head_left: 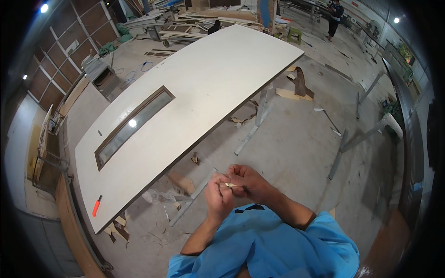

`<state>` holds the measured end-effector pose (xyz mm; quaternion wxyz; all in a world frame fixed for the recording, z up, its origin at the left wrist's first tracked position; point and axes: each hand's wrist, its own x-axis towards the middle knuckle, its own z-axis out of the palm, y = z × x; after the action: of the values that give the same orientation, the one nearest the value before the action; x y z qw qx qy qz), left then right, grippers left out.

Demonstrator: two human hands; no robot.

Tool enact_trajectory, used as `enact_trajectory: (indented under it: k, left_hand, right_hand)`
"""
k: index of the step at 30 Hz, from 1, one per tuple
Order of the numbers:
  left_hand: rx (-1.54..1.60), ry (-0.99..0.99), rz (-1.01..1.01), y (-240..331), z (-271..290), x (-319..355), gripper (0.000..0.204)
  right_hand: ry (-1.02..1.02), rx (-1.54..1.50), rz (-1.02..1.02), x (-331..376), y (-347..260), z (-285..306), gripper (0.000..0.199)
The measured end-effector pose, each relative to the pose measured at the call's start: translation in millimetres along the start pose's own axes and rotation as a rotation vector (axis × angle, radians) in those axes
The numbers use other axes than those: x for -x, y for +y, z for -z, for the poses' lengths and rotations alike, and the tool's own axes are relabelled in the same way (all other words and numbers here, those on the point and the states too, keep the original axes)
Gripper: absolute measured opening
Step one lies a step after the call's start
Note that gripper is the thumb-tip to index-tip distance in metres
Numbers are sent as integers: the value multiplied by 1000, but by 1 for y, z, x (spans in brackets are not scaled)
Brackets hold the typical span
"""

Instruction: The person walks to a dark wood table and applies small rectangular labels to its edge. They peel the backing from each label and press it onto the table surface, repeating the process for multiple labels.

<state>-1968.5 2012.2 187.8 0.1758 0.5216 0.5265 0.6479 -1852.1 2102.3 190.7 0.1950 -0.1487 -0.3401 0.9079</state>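
My left hand (219, 197) and my right hand (252, 181) meet in front of my blue shirt, both with fingers closed. Between them shows a small, pale, narrow piece (230, 185) that both hands seem to grip; its exact kind I cannot make out. Beyond my hands, a large white door panel (208, 88) lies raised above the floor, apart from both of them. Set into the panel is a long narrow window with a brown frame (135, 111). An orange utility knife (97, 207) rests near the panel's left corner.
Metal stand legs (194, 197) reach out under the panel's near edge. Offcuts (120, 227) and a curled brown strip (300, 83) litter the floor. A dark panel (408, 153) on a stand borders the right. A person (334, 18) stands far right, by a green stool (295, 34).
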Motion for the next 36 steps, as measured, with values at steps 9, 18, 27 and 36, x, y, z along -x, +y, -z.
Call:
enact_trajectory:
  k: [9,18,27,36]
  left_hand:
    - [133,-64,175,11,-5,-16,11]
    - [310,-133,248,23,-3,-32,19]
    - [255,-137,298,26,-3,-33,17]
    - [225,-150,322,24,5,-30,16]
  right_hand:
    - [90,71,125,7,-24,-1,25]
    - [223,220,249,14,-50,-2,24]
    - [203,391,276,14,-60,-9,21]
    - [187,429,254,13,-57,-9,21]
